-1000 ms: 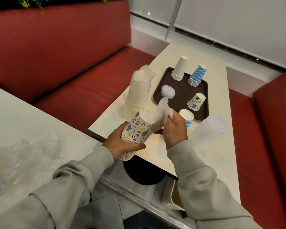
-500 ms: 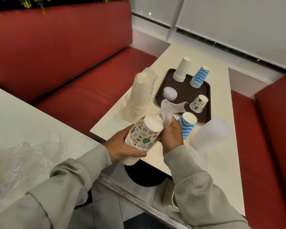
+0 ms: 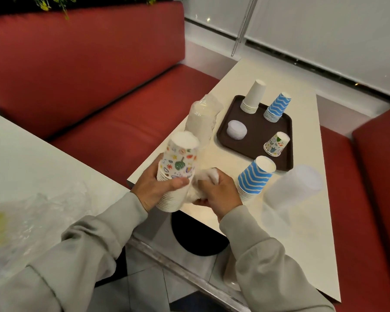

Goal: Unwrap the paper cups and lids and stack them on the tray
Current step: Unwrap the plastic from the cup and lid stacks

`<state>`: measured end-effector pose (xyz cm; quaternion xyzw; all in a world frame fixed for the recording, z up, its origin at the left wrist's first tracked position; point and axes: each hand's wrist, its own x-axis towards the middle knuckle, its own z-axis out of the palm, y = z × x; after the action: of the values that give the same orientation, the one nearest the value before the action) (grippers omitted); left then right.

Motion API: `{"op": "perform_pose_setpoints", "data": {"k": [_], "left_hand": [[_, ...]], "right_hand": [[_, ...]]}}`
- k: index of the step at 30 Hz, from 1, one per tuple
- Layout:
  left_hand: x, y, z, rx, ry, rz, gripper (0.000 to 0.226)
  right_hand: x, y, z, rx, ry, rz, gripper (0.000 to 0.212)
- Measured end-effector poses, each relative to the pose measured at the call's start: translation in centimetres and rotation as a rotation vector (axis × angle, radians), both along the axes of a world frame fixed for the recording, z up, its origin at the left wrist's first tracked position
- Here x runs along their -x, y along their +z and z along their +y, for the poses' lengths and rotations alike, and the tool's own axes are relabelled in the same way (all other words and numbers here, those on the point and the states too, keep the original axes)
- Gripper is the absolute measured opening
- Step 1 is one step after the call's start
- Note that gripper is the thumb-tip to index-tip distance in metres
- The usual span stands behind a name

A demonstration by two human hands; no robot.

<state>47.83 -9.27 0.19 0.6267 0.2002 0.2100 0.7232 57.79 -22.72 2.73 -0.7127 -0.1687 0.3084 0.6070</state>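
Left hand clamps light, crushable patterned cup stack low; right hand beside it fists slippery wrap.

Matt paper cups, crinkled clear plastic wrap, smooth dark plastic tray.

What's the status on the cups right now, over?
Left hand grips patterned cup stack. Right hand balls up plastic wrap. Stack not yet on tray. Blue striped stack stands between.
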Motion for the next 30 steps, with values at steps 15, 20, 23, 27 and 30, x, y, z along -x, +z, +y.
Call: {"op": "perform_pose_setpoints", "data": {"k": [15,20,23,27,30], "left_hand": [[10.3,-3.3,5.9,0.011,0.506,-0.004,0.060],[15.5,-5.8,4.9,-0.036,0.614,0.032,0.067],[18.0,-6.7,4.5,-0.047,0.683,0.045,0.068],[20.8,-6.7,4.6,-0.033,0.776,0.023,0.076],[22.6,-6.3,4.7,-0.026,0.839,0.011,0.085]], "right_hand": [[3.3,-4.4,5.0,0.380,0.282,-0.154,0.072],[5.2,-5.5,8.1,0.338,0.357,-0.153,0.062],[6.7,-5.8,9.6,0.323,0.406,-0.156,0.051],[8.5,-6.5,11.4,0.237,0.463,-0.057,0.037],[10.2,-7.0,13.2,0.186,0.466,-0.001,0.043]]}}
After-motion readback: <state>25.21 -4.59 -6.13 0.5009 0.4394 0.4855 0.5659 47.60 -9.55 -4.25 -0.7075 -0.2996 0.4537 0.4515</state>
